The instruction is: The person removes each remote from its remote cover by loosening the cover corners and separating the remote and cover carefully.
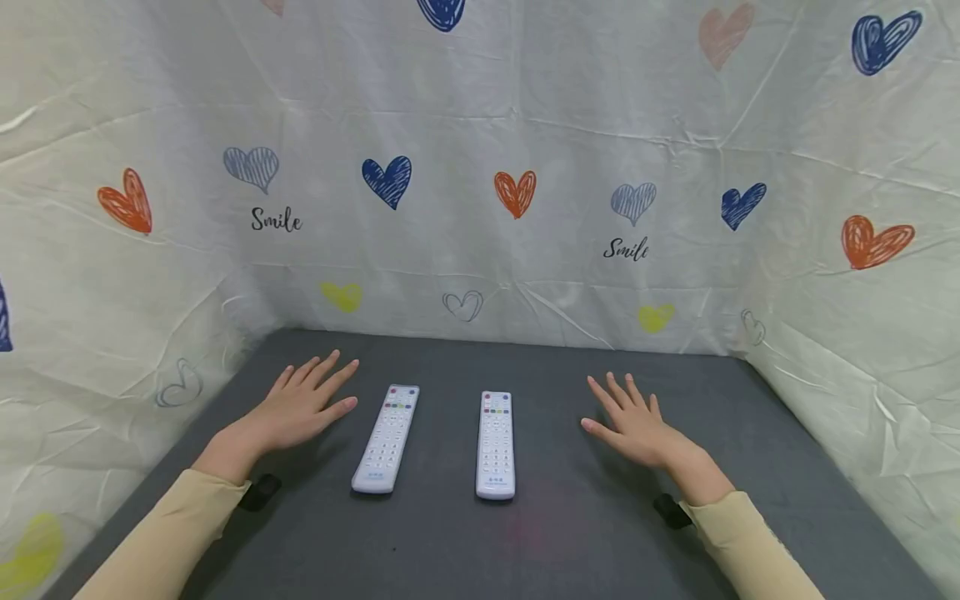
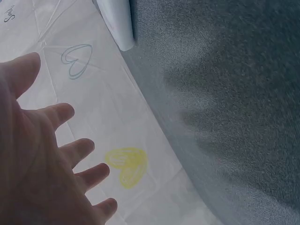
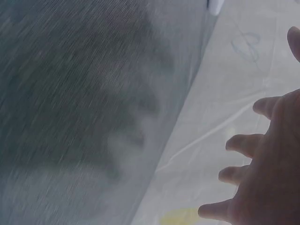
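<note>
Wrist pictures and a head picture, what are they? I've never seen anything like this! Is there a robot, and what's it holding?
There's no robot here, just a person with two bare hands. The big picture comes from a camera worn on the head, looking forward and down. The other two come from a camera on each wrist, so fingers look huge: one shows the left hand, the other the right hand.

On the dark grey tabletop lie two white remotes with buttons: a slanted remote near the left hand, and a straighter remote beside it. Behind is a white sheet printed with hearts and the word "Smile".

Nothing is held: both hands are spread out, one on each side of the remotes.
</note>
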A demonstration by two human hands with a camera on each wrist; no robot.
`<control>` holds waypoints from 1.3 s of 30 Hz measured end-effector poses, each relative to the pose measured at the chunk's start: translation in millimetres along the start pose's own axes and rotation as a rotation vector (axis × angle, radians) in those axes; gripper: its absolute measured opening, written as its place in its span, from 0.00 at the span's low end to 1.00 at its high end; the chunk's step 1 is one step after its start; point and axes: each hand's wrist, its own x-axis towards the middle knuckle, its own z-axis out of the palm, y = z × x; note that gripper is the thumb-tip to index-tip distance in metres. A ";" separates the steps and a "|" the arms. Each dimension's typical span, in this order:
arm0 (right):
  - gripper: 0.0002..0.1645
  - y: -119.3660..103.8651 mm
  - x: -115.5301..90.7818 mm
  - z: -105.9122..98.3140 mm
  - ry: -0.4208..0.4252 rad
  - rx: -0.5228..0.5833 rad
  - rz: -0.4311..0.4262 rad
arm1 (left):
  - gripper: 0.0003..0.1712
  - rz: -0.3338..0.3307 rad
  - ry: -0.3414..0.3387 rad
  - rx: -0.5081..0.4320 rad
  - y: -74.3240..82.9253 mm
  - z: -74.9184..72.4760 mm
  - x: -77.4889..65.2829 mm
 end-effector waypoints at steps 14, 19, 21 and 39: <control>0.51 -46.3 35.9 18.4 -0.045 -0.028 -0.086 | 0.43 0.055 0.079 0.010 5.9 9.6 7.7; 0.53 -67.0 49.8 23.0 -0.048 0.013 -0.110 | 0.45 0.057 0.097 -0.019 6.1 12.7 10.5; 0.52 -75.7 55.3 24.8 -0.038 0.024 -0.123 | 0.45 0.049 0.098 -0.034 5.9 14.0 11.5; 0.42 -139.9 96.4 45.5 0.047 0.163 -0.223 | 0.38 0.019 0.123 -0.211 2.8 22.1 16.7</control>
